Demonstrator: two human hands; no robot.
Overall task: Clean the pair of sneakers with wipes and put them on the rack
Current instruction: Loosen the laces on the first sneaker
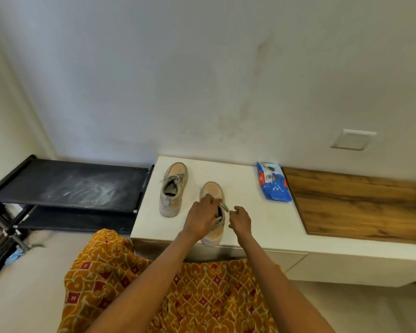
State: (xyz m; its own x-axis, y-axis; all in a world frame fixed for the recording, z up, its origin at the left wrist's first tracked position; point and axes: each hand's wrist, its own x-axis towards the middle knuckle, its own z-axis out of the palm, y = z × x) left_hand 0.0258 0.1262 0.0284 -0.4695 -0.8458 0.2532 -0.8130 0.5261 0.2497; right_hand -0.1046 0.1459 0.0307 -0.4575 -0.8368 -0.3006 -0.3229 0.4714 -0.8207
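Laces are the business at this moment: the left hand (202,216) lies over the mouth of the nearer sneaker (211,212), fingers curled into the tongue and lacing, while the right hand (239,218), just beside it, pinches what looks like a lace end between thumb and fingertips. The step in hand seems to be loosening or tidying the laces before wiping. To do it well, I would keep the left hand pressing the shoe down so it cannot skid, and draw the lace outward with the right in short pulls. The other sneaker (173,189) stands beyond and to the left of the left hand, apart from the first. The wipes packet (273,186) lies beyond and to the right of the right hand, within a forward reach and unopened as far as I can tell. The nearer shoe's heel sits at the white counter (255,227) edge closest to the person, so a pull toward the body risks tipping it off. The black rack (82,186) stands to the far left of the left hand, its dusty top shelf free.
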